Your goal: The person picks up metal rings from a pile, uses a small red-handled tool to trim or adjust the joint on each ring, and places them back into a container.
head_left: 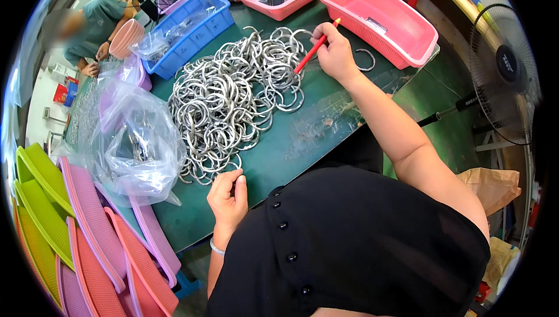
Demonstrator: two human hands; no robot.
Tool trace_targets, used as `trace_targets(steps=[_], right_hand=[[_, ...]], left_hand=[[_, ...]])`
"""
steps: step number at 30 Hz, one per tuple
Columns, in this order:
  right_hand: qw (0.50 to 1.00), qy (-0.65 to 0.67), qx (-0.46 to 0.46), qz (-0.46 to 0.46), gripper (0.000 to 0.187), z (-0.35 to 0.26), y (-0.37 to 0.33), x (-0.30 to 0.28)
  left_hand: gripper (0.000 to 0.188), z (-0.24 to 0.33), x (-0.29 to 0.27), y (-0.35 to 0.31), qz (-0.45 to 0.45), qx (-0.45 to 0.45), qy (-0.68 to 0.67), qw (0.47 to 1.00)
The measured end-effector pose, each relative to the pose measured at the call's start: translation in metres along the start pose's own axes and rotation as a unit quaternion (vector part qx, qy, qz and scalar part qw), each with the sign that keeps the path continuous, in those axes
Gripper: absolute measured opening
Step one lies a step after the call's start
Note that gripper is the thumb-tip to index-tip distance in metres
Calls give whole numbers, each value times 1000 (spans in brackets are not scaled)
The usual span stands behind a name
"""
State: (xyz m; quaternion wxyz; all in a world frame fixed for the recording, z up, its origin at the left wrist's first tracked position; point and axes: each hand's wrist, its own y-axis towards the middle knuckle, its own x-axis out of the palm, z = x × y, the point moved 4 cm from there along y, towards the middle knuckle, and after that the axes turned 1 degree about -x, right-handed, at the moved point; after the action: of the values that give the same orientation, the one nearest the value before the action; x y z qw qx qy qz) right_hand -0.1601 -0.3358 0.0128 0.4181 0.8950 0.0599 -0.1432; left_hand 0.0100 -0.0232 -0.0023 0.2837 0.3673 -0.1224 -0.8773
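Observation:
A large heap of open silver metal rings [227,87] lies tangled on the green tabletop. At its near edge my left hand [228,199] is closed, its fingers curled and the thumb pressed in. The end of one metal ring [239,161] meets these fingertips. Beyond the heap's right side, my right hand [336,55] is wrapped round a red pen [310,53], which slants down toward the rings. A single open ring [372,60] lies apart, just right of this hand.
A pink basket [416,40], a blue basket [192,49] and a clear plastic bag [137,171] surround the heap. Stacked coloured baskets [87,218] stand at the lower left. A fan [506,69] is at the right. Another person [105,20] works at the far left.

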Motion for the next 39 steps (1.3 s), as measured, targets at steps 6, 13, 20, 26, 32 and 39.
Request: trace_targets(steps=[6, 13, 20, 26, 32, 39], right_hand=[[981, 166, 72, -71, 11, -34, 8, 5], [921, 248, -23, -298, 11, -106, -15, 37], [850, 213, -213, -432, 15, -156, -31, 58], [843, 170, -281, -427, 17, -165, -36, 67], [852, 121, -303, -409, 15, -165, -35, 71], [920, 229, 3, -317, 8, -130, -25, 58]], left_hand=[[11, -2, 1, 1, -8, -48, -49, 998], [26, -1, 8, 28, -58, -204, -300, 930], [18, 3, 5, 60, -139, -254, -436, 852], [11, -3, 1, 57, -162, -298, -428, 838], [14, -9, 5, 53, -173, -317, -426, 829], [10, -17, 6, 48, 8, -285, -553, 783]])
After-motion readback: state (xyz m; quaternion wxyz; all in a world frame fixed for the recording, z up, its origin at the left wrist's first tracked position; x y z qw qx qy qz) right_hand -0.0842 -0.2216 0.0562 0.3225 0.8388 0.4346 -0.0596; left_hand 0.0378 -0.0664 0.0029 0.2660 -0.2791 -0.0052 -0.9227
